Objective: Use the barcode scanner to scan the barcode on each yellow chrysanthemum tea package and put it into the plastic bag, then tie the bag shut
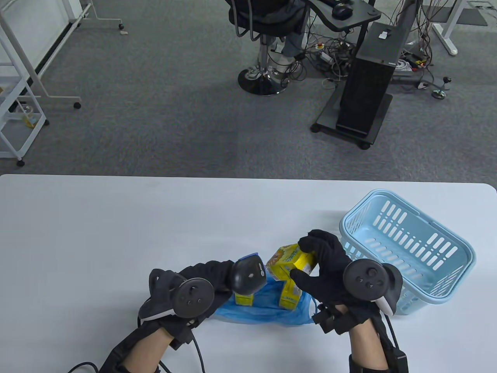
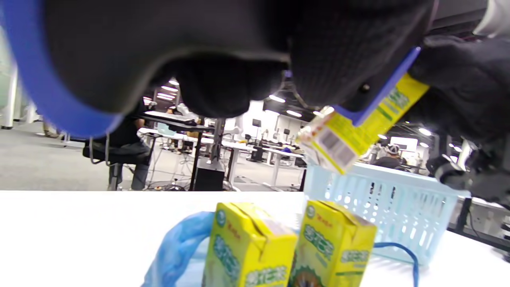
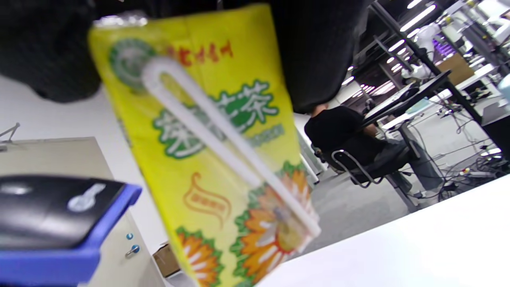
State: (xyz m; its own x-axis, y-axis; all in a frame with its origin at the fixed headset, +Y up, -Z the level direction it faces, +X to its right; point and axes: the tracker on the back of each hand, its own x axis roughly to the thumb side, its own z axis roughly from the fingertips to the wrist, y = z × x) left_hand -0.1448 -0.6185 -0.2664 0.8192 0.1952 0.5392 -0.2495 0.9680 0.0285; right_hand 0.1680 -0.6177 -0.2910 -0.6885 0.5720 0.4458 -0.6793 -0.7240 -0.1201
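My right hand (image 1: 310, 264) holds a yellow chrysanthemum tea carton (image 1: 289, 262) tilted above the table, fingers and thumb curled round it. My left hand (image 1: 209, 278) grips the black and blue barcode scanner (image 1: 248, 276), whose head sits right beside that carton. In the left wrist view the carton's barcode (image 2: 334, 145) shows just past the scanner's blue edge (image 2: 382, 93). Two more yellow cartons (image 2: 247, 247) (image 2: 332, 247) stand upright on the crumpled blue plastic bag (image 1: 264, 312) beneath. In the right wrist view the held carton (image 3: 223, 159) fills the frame, a white straw on its face, the scanner (image 3: 51, 223) at lower left.
A light blue plastic basket (image 1: 411, 248) stands on the white table (image 1: 116, 233) just right of my right hand. Beyond the table's far edge are grey carpet, an office chair (image 1: 264, 46) with a seated person, and a black computer tower (image 1: 369, 89).
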